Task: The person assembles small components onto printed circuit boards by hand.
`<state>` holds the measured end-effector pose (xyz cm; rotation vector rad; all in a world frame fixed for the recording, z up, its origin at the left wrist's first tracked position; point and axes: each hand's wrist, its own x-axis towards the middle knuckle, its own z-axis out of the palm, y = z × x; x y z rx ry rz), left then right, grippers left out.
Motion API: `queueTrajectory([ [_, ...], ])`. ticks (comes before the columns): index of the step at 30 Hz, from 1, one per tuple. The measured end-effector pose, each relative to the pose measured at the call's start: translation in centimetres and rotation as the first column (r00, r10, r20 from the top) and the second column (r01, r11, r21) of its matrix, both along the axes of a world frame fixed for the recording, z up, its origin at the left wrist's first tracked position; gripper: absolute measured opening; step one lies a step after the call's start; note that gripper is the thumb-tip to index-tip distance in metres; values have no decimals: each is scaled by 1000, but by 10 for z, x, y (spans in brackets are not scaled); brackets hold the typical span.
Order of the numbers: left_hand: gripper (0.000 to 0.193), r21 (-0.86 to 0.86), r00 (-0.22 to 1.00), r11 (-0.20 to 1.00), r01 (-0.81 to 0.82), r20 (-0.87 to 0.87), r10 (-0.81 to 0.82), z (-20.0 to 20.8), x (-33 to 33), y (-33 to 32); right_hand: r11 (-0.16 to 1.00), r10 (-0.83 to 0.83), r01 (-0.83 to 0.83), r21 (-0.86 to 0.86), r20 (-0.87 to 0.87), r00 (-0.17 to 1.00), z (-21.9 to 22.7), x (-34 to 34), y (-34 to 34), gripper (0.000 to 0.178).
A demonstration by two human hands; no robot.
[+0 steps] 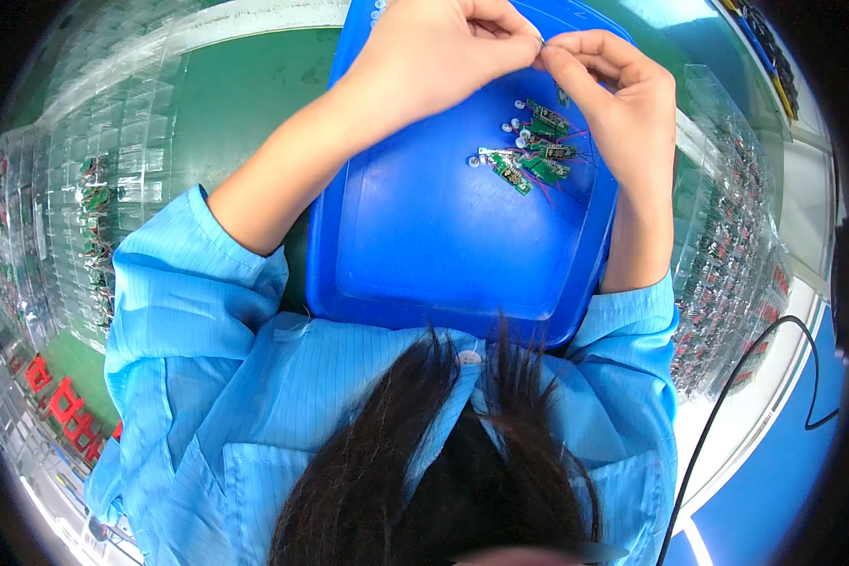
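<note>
My left hand (pixel 448 47) and my right hand (pixel 618 90) meet fingertip to fingertip above the far part of a blue plastic tray (pixel 443 255). Both are closed in a pinch. Between the tips sits something tiny, too small to make out. Below my right hand, several small green circuit boards (pixel 542 168) lie in a loose heap in the tray, with thin red wires and small round whitish parts attached. One more green board (pixel 562 94) shows partly beside my right fingers; whether it hangs from them I cannot tell.
The tray rests on a green work surface (pixel 255 104). Clear plastic trays (pixel 132 189) with boards stand at the left, and more filled clear trays (pixel 736 255) stand at the right. A black cable (pixel 717 406) curves at the lower right. Red stools (pixel 66 406) show at the far left.
</note>
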<state>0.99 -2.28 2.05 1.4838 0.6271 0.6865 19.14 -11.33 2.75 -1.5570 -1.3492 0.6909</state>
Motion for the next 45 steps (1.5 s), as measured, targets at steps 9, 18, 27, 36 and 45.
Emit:
queueTrajectory([
  [9,10,688,990,715,-128,135,47,1,-1,-12,969,-216,111,222,535,817,7,-16,-2,9],
  [18,19,-461,941,844,274,312,-134,-20,-7,22,997,-25,36,70,-142,989,12,-7,0,4],
  [27,20,-389,933,881,268,331,-137,-18,-3,14,981,-129,93,169,220,967,32,-35,-4,7],
  [36,14,-184,962,980,80,270,-28,-21,4,1,943,-232,-1,333,659,716,13,-22,-5,4],
  [45,15,36,996,999,17,89,-20,-4,1,-2,955,-206,37,294,570,796,12,-18,-6,9],
])
